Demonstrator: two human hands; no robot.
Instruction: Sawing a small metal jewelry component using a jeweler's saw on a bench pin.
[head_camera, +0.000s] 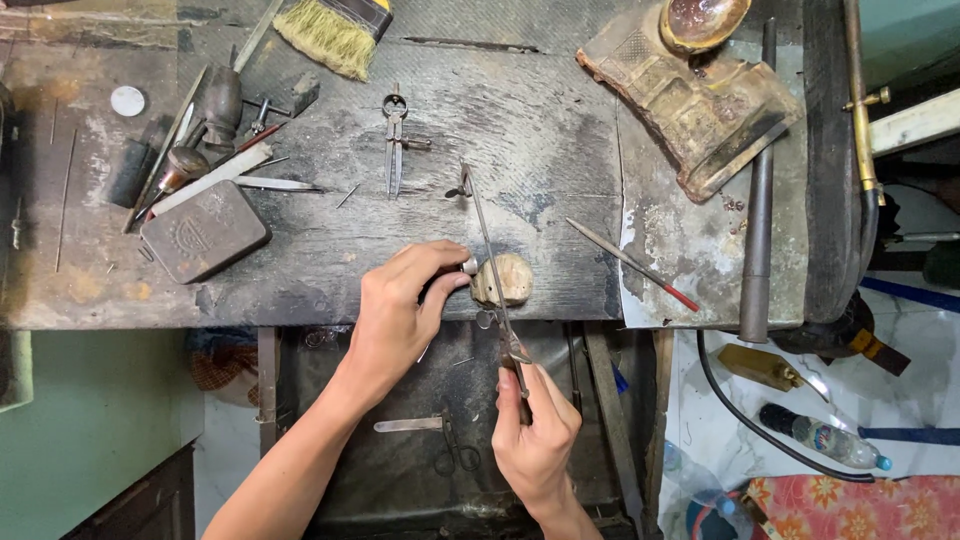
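Head view shows a worn, dark desk (560, 130) from above, with two bare hands working at its front edge. The left hand (400, 310) pinches a small pale piece (468, 266) between thumb and fingertips, pressed against a rounded wooden peg (508, 279) that juts from the desk edge. The right hand (535, 435) is closed around the handle of a thin saw (490, 255), whose long frame runs up past the peg and over the desk. Judging from this, the step in hand is cutting or trimming the small piece on the peg; the next stroke seems to call for a steady hold from the left grip and a straight, light pull of the blade so it does not slip toward the fingers. Off to the left lie a flat metal tin (203, 230), a pair of dividers (395, 140) and a brush (330, 32); to the right sit a red-tipped file (635, 265) and a long steel rod (760, 190). The piece itself is too small and too covered by fingertips to tell its shape or material, the blade is barely visible, and the brush is cut off by the top edge.
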